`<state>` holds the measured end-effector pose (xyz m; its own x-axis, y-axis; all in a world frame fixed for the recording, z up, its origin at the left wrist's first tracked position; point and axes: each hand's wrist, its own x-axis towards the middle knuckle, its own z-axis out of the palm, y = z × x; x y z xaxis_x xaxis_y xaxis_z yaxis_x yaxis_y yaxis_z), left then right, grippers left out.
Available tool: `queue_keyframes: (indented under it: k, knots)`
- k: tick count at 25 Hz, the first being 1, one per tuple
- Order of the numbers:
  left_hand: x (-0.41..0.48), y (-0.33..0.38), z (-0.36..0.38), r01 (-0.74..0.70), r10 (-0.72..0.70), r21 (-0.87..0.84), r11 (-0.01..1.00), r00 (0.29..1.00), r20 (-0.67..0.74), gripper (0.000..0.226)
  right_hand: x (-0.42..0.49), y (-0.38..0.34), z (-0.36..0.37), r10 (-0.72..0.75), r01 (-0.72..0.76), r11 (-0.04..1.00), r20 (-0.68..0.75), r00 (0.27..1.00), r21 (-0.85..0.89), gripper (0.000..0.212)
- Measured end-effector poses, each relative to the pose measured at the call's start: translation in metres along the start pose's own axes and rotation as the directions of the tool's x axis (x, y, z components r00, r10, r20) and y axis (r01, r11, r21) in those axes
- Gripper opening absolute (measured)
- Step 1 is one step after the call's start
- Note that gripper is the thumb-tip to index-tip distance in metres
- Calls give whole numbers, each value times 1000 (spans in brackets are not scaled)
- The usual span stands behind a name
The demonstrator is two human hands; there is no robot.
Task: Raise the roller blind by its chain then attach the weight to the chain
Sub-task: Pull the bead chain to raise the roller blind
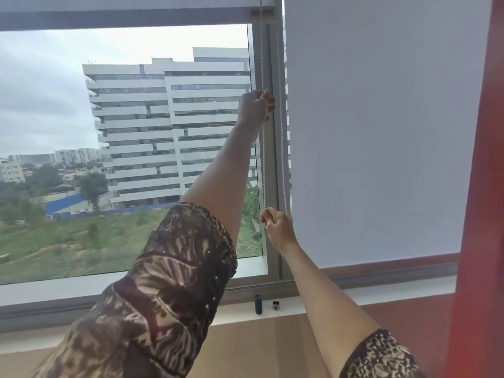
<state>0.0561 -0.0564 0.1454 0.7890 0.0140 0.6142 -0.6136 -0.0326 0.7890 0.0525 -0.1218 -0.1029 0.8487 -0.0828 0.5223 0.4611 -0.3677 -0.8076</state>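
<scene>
A white bead chain [263,165] hangs in two strands down the grey window frame between the panes. My left hand [255,106] is raised high and closed around the left strand. Lower down, my right hand [275,223] is closed on the same strand near the second strand [282,148]. The left roller blind [122,2] is rolled up to the top of the window. A dark cylindrical weight [258,304] stands on the white sill below, with a small metal piece [276,305] beside it.
The right window's white roller blind [376,126] is down to near the sill. A red curtain [480,214] hangs at the far right. The white sill [54,289] runs along under the glass, above a beige wall.
</scene>
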Motion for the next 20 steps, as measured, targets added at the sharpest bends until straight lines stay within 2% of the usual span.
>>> queue_keyframes:
  k: [3,5,8,11,13,16,20]
  knots:
    - [3,-2,4,-1,-1,-57,998,999,-47,20,-13,21,1,41,-39,998,41,998,-49,28]
    - [-2,-9,6,-11,6,-71,997,998,-66,25,-17,31,0,63,-57,995,72,995,-76,28]
    - [-19,-28,6,-83,89,50,995,989,-121,39,-19,41,1,110,-92,985,117,987,-149,29]
    - [-40,-52,-1,-130,150,142,981,978,-144,39,-21,51,8,238,-210,968,235,942,-140,29]
    - [-50,-69,-4,-130,155,172,976,978,-139,37,-18,52,9,266,-227,960,278,923,-166,30]
    - [-62,-92,-6,-132,161,214,968,979,-121,32,5,28,-1,194,-170,972,146,970,-162,33]
    - [-72,-119,-13,-131,175,292,948,976,-131,36,48,-44,-33,92,-90,993,-19,996,81,32]
